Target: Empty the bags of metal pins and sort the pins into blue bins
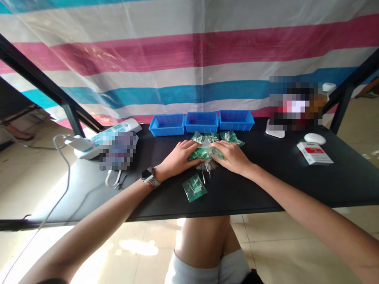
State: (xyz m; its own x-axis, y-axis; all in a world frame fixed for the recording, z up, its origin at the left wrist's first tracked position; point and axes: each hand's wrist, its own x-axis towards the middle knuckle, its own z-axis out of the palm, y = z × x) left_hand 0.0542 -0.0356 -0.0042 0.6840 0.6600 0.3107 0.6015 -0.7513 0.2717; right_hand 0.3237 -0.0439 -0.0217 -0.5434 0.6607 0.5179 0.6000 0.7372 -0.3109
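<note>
Both hands meet over a small green plastic bag (204,153) of parts in the middle of the black table (266,185). My left hand (177,157), with a watch on its wrist, is closed on the bag's left side. My right hand (232,156) grips its right side. Small metal parts (207,167) lie loose just below the hands. Another green bag (194,187) lies flat nearer the front edge. More green bags (229,137) sit just behind the hands.
Three blue bins (201,122) stand in a row at the back. A white power strip (97,138) with a cable is at the left, small snips (117,180) beside it. A red-and-white box (314,153) and a white oval object (314,138) lie at the right.
</note>
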